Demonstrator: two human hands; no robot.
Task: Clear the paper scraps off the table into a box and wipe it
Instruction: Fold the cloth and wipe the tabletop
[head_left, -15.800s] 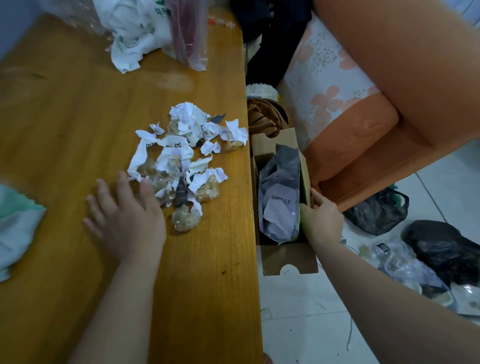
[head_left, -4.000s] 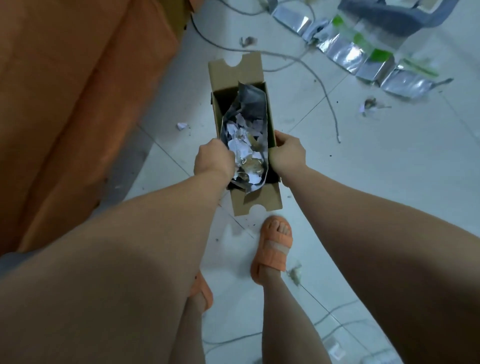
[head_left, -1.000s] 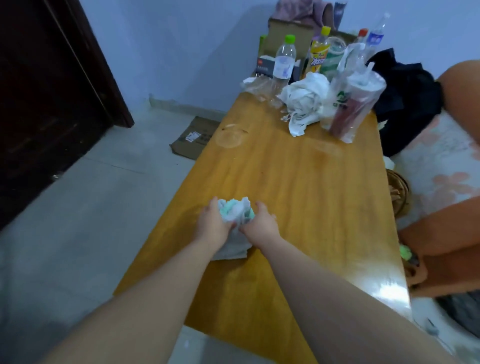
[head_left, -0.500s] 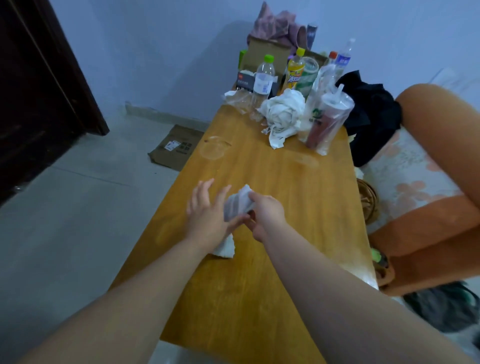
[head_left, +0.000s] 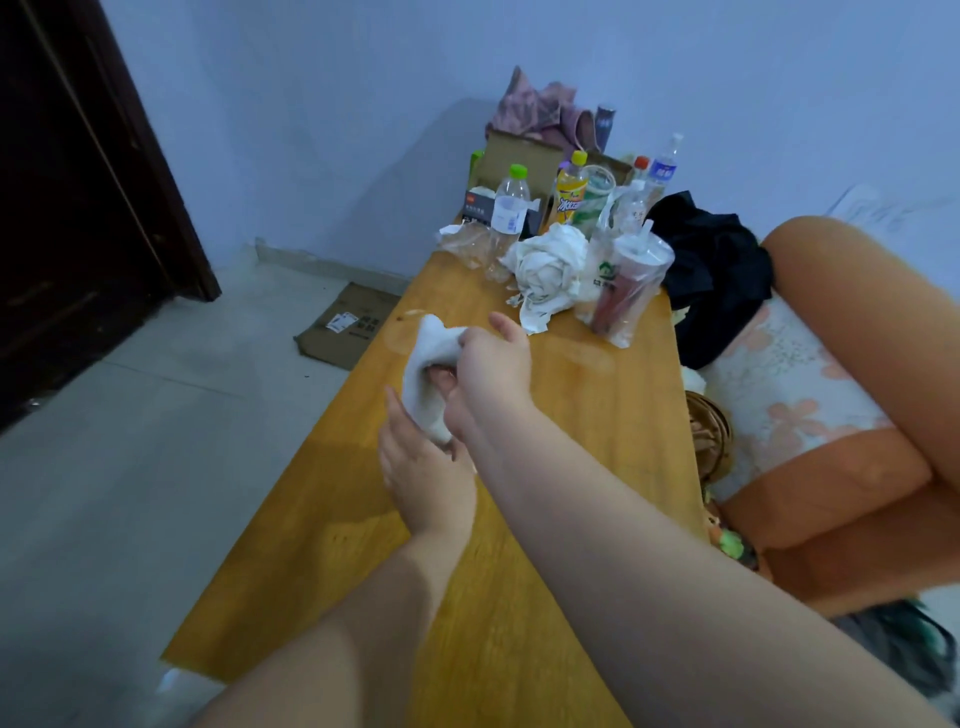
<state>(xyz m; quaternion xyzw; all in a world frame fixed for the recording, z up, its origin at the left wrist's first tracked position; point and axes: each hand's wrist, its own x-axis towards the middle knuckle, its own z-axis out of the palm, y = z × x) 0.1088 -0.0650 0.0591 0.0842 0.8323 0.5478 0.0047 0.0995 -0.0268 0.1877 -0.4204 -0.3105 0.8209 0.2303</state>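
A white cloth (head_left: 425, 364) is bunched up just above the middle of the wooden table (head_left: 597, 426). My right hand (head_left: 493, 366) grips its upper part from the right, fingers curled into the fabric. My left hand (head_left: 422, 467) sits below and nearer to me, with the cloth's lower end against its palm and fingers. I see no paper scraps on the tabletop. The scrap box is out of view.
Bottles (head_left: 511, 205), a cup in a plastic bag (head_left: 626, 283), a crumpled white bag (head_left: 545, 270) and a cardboard box (head_left: 519, 156) crowd the table's far end. An orange sofa (head_left: 831, 483) runs along the right, a wicker basket (head_left: 709, 441) beside it. Flattened cardboard (head_left: 345, 325) lies on the floor at left.
The cloth came up off the table and moved farther along it. My right hand now grips it above my left hand, which had been spread open half a second ago.
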